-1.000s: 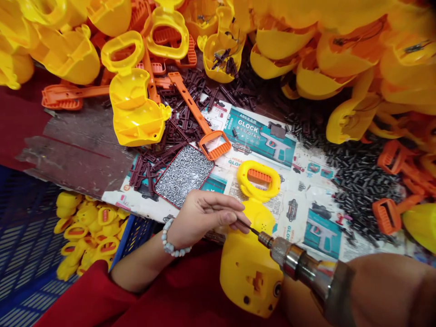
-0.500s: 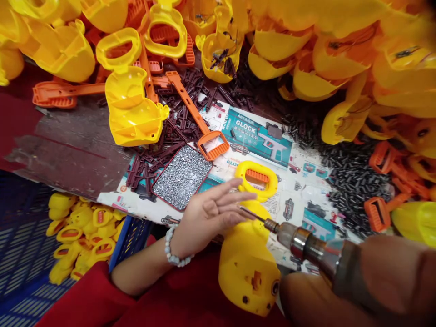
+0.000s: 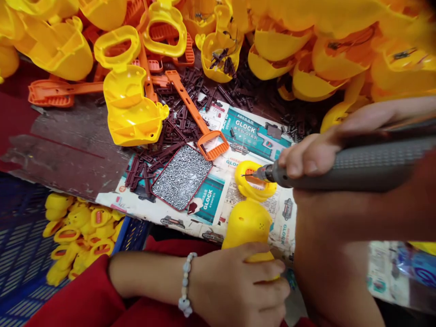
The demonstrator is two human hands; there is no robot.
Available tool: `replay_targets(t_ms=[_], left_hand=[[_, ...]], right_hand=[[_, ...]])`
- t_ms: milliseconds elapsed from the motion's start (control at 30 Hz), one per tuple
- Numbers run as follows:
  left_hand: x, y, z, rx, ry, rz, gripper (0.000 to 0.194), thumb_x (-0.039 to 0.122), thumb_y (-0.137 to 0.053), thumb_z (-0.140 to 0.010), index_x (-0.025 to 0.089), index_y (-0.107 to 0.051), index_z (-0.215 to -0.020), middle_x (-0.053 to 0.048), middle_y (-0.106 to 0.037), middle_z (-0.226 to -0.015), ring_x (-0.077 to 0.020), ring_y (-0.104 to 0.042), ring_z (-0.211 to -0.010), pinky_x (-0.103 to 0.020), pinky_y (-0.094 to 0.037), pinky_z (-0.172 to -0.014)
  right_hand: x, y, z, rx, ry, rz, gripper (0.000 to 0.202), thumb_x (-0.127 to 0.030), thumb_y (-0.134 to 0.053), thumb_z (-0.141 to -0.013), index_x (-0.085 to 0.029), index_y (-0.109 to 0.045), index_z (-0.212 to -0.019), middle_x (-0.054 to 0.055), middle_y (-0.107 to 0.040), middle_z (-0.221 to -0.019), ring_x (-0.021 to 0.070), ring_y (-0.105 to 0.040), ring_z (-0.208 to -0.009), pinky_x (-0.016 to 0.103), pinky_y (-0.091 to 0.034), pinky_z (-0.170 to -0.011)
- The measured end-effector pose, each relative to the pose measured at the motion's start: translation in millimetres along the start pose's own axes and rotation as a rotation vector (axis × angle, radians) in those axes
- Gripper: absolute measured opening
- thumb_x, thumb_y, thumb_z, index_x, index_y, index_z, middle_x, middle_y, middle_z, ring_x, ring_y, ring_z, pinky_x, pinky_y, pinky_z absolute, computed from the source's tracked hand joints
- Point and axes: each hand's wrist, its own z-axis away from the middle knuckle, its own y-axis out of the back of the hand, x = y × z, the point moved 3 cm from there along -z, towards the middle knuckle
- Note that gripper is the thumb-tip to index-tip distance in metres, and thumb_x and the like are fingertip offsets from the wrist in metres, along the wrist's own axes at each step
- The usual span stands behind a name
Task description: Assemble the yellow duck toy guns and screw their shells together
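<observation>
A yellow plastic duck toy (image 3: 245,222) with a ring handle lies at the table's near edge. Over its lower body, my left hand (image 3: 240,284) is closed around the toy, hiding much of it. My right hand (image 3: 313,154) grips a grey electric screwdriver (image 3: 374,164), held sideways above the board. Its bit points left, across the toy's ring handle; whether it touches the plastic I cannot tell. Left of the handle sits a shallow tray of small silver screws (image 3: 182,179). An orange plastic part (image 3: 194,109) with a grid end lies just beyond the tray.
Dark maroon plastic pieces (image 3: 170,131) are heaped behind the tray. One open yellow duck half (image 3: 132,106) lies at the left, and many more yellow shells (image 3: 282,41) are piled at the back. A blue crate (image 3: 20,254) with small yellow ducks (image 3: 81,227) stands at lower left.
My left hand has moved down from beside the screwdriver bit onto the toy's body. The screwdriver has risen and swung, its bit now over the ring handle.
</observation>
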Motion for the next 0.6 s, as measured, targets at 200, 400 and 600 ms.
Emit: replay_targets(t_ms=[200, 400, 600], left_hand=[[-1, -7.2, -1, 0.093, 0.029, 0.013, 0.031, 0.028, -0.044, -0.092, 0.015, -0.068, -0.077, -0.005, -0.069, -0.092, -0.0218, -0.058, -0.091, -0.041, -0.048, -0.084], [-1, -8.0, -2, 0.096, 0.016, 0.041, 0.034, 0.027, -0.041, -0.091, 0.014, -0.067, -0.073, -0.005, -0.069, -0.089, -0.0206, -0.057, -0.089, -0.040, -0.046, -0.086], [-1, -0.1, -7, -0.063, 0.007, 0.031, 0.027, 0.030, -0.044, -0.085, 0.013, -0.065, -0.080, -0.008, -0.069, -0.097, -0.0224, -0.056, -0.096, -0.042, -0.044, -0.090]], right_hand=[[11, -14, 0, 0.042, 0.081, -0.132, 0.038, -0.050, -0.041, -0.101, -0.017, -0.050, -0.083, 0.000, -0.044, -0.059, 0.0139, -0.045, -0.048, 0.024, -0.039, -0.043], [15, -20, 7, 0.173, 0.102, -0.116, 0.030, -0.041, -0.062, -0.089, -0.018, -0.050, -0.074, -0.002, -0.042, -0.052, 0.0124, -0.042, -0.041, 0.024, -0.040, -0.041], [16, -9, 25, 0.280, 0.291, -0.198, 0.025, -0.039, -0.066, -0.087, -0.017, -0.055, -0.084, -0.001, -0.046, -0.057, 0.0143, -0.046, -0.047, 0.025, -0.042, -0.048]])
